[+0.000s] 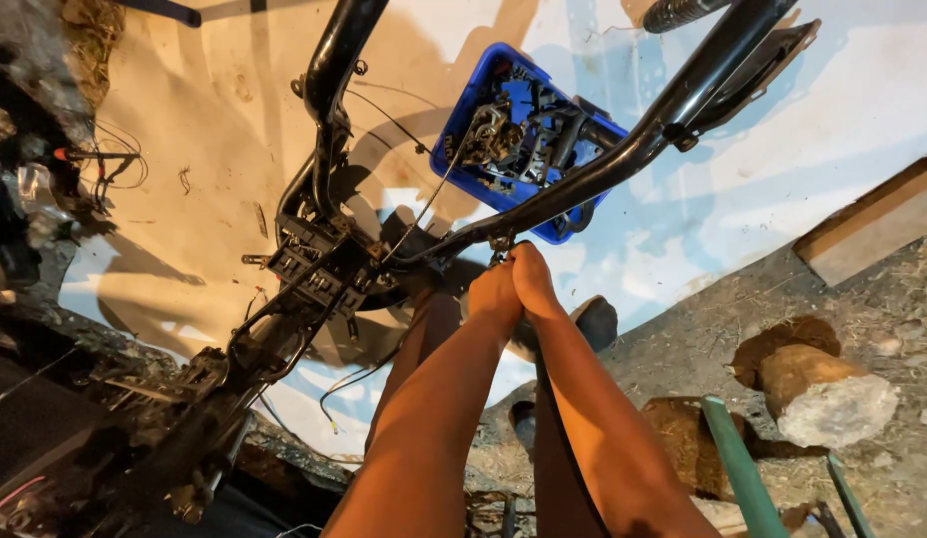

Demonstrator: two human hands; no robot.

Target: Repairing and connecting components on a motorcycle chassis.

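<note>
A: What is seen from above?

B: A stripped black motorcycle frame [583, 179] is seen lying over a pale, stained ground sheet [204, 179]. Its tubes are round, glossy and curved, and wires and black plastic connector blocks [319, 264] are bunched where the tubes meet.

A: Where are the hands?

B: Both are brought together at one spot under the long frame tube, near the picture's middle. The left hand [493, 294] and the right hand [535, 279] are pressed side by side, and both appear closed around a small metal fitting [500, 247] hanging from the tube. The fitting itself is too small to be named. The fingers are hidden, so the exact grip cannot be told.

A: Why two hands on so small a part?

B: It is judged that the part is being steadied by one hand while force is applied by the other.

A: What is nearby?

B: A blue plastic crate [463, 120], filled with dark metal parts, is placed just behind the tube, within reach. Rough stones [832, 394] and dry straw-strewn earth are seen at the right, with green-painted metal bars [737, 468] below them.
</note>
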